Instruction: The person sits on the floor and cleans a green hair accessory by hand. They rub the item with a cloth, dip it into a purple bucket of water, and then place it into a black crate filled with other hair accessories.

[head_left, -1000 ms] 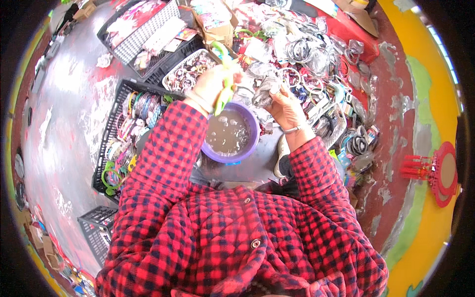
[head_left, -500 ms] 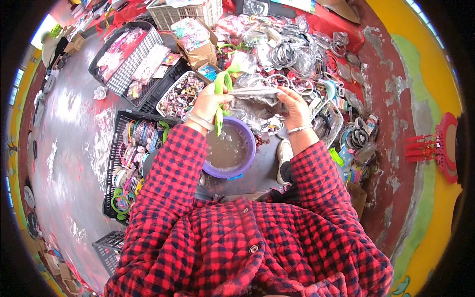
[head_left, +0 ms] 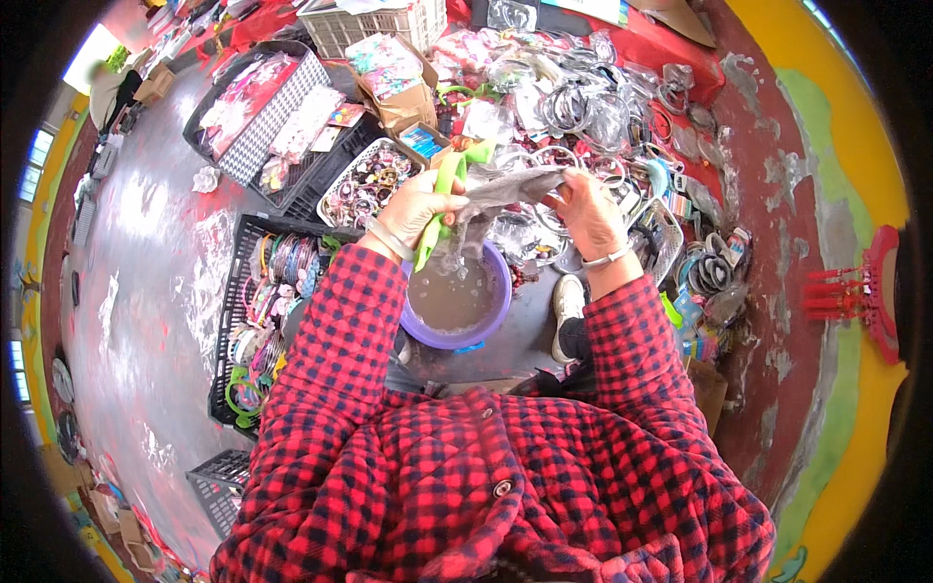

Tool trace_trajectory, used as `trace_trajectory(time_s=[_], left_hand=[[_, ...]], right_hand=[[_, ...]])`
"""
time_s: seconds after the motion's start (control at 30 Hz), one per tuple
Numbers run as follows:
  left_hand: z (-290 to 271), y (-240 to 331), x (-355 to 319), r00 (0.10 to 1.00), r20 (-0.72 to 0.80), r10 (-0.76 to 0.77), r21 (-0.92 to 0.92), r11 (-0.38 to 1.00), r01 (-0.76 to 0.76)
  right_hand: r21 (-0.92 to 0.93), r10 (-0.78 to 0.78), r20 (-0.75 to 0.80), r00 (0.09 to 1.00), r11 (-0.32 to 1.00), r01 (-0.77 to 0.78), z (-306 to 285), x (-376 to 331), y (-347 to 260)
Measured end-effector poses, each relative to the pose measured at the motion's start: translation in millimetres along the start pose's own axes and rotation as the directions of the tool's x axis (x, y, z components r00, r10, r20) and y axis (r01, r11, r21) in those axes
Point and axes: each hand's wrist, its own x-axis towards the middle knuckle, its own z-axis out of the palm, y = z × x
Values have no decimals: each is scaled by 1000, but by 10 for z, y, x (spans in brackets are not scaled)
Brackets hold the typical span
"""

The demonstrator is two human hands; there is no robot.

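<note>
My left hand (head_left: 413,209) is closed round a bright green headband (head_left: 446,180), and its thumb and fingers also grip one end of a wet-looking grey cloth (head_left: 513,188). The fingers of my right hand (head_left: 591,219) pinch the cloth's other end. Between the hands the cloth spans sideways, with a loose part drooping on the left hand's side. Below it stands a purple basin (head_left: 504,296) of murky grey water with some foam on top. Both hands are above and beyond the basin's far rim.
At the left is a black crate (head_left: 222,355) of headbands. Farther off stand a white basket (head_left: 328,206) of small hair ties, an open cardboard box (head_left: 397,105) and a pale crate (head_left: 384,27). Bagged headbands (head_left: 573,107) pile up ahead. My shoe (head_left: 569,301) is right of the basin.
The cloth was a folded band between my hands; now it is more spread, with part hanging lower over the basin. My right hand has turned and shifted slightly.
</note>
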Motion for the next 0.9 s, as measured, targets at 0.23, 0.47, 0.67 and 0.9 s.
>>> trace_trajectory(time_s=[0.23,0.47,0.67,0.9], left_hand=[[27,28,-26,995,97,37,-192,981,-17],[-5,-36,12,997,-52,61,-124,990,-67],[231,-189,-12,992,122,20,278,959,-54],[371,-188,-75,934,350,71,457,858,-236]], right_hand=[[-85,43,-69,997,995,-49,101,41,143],[-629,196,-7,980,761,-157,7,29,594],[-543,457,30,889,755,-369,-81,-68,1329],[71,17,66,998,997,-21,-193,191,1233]])
